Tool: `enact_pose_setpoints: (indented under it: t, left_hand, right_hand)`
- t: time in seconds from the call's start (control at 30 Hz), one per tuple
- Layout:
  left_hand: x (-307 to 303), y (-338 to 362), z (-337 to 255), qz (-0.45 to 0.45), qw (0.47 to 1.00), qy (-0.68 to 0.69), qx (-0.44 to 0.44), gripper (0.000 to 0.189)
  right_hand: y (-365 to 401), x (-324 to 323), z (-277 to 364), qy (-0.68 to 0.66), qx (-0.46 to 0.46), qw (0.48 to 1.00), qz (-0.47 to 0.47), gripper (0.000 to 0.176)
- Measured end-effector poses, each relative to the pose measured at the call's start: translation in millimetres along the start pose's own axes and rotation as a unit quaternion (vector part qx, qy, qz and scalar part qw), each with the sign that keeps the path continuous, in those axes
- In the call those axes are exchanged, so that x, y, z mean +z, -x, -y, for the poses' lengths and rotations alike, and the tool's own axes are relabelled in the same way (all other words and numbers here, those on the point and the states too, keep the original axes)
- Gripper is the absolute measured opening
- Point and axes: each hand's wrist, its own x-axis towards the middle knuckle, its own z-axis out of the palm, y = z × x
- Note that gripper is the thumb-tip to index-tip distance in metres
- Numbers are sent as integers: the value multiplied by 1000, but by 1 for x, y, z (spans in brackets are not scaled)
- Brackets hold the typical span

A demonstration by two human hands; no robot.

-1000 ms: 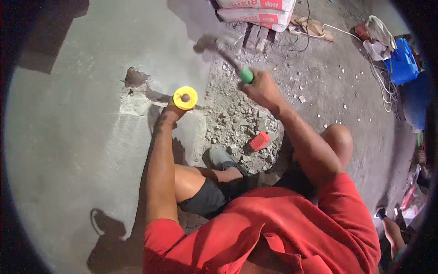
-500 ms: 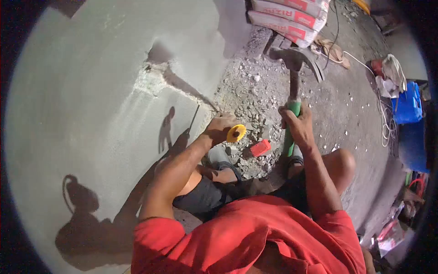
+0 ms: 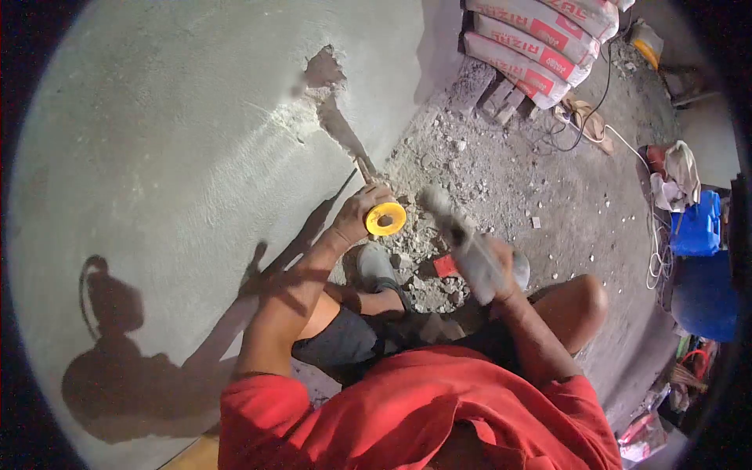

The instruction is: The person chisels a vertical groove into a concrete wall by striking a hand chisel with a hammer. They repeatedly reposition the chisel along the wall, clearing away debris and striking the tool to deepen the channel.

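Note:
My left hand is closed around a chisel with a round yellow hand guard. The chisel's far end points at the lower part of a groove cut in the grey plastered wall; whether it touches is hard to see. That groove runs up to a ragged hole. In my right hand is a claw hammer, smeared by motion, its head to the right of the chisel guard and apart from it. A red block-like object lies on the rubble, partly hidden behind the hammer.
Broken rubble covers the floor along the wall's foot, around my shoes. Stacked cement bags stand at the top right. A white cord, a blue container and assorted items lie along the right side.
The hammer has swung down and left toward the chisel, from raised with its head pointing away. My view has shifted, so the wall hole sits further right and higher.

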Motion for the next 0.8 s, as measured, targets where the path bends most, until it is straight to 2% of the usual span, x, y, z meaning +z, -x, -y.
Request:
enact_pose_setpoints:
  t: [0.03, 0.07, 0.13, 0.17, 0.2, 0.27, 0.3, 0.33, 0.4, 0.47, 0.5, 0.53, 0.57, 0.6, 0.67, 0.7, 0.73, 0.77, 0.8]
  left_hand:
    - [-3, -3, -1, -13, 999, 27, -21, 31]
    - [-3, -3, -3, -28, 997, 54, -43, 32]
    - [-5, -3, 1, -13, 987, 116, -109, 40]
    - [1, 3, 11, -27, 989, 118, -90, 41]
    - [-1, 0, 16, -43, 990, 116, -68, 42]
    - [2, 6, 14, -54, 977, 181, -94, 42]
    - [8, 7, 23, -57, 994, 90, -33, 39]
    - [7, 5, 26, -63, 994, 88, -33, 39]
    - [1, -2, 20, -53, 998, 22, 38, 37]
    - [-1, 1, 21, -61, 996, 57, 11, 38]
    - [8, 3, 32, -62, 982, 164, -72, 38]
    - [13, 3, 39, -64, 950, 268, -150, 38]
    - [-3, -3, 19, -87, 977, 185, -56, 40]
    - [-13, -15, 21, -92, 979, 177, -46, 40]
    - [-7, -6, 7, -112, 971, 160, -136, 40]
    - [-19, -10, 1, -86, 978, 143, -126, 40]
    - [-23, -17, 8, -95, 978, 138, -122, 40]
    - [-16, -12, 9, -122, 987, 70, -82, 39]
    - [-11, -9, 13, -144, 989, -1, -40, 38]
  right_hand:
    - [-3, 6, -9, 48, -42, 998, 16, 32]
    - [-11, 11, -16, 209, -86, 974, 29, 36]
    - [-20, 24, -64, 388, 69, 915, 79, 37]
    - [-23, 26, -71, 405, 40, 911, 72, 37]
    - [-31, 25, -54, 410, 34, 909, 72, 37]
    - [-23, 25, -23, 354, 14, 933, 65, 34]
    - [-20, 30, -28, 224, -15, 974, 26, 34]
    - [-17, 25, -18, 226, -20, 973, 29, 34]
    - [-18, 16, 35, 146, -206, 963, 98, 34]
    - [-18, 27, 1, 127, -223, 963, 83, 36]
    - [-27, 30, -14, 281, -69, 954, 83, 37]
    - [-38, 30, -27, 424, 84, 899, 77, 38]
    - [-39, 27, -35, 408, 86, 906, 71, 39]
    - [-49, 30, -21, 411, 75, 906, 64, 39]
    - [-29, 34, 13, 373, 96, 922, 38, 38]
    - [-25, 32, 33, 269, 63, 961, 23, 35]
    - [-23, 27, 47, 223, 22, 974, 39, 34]
    - [-21, 22, 62, 176, -18, 983, 58, 32]
    - [-23, 21, 67, 206, -138, 967, 58, 31]
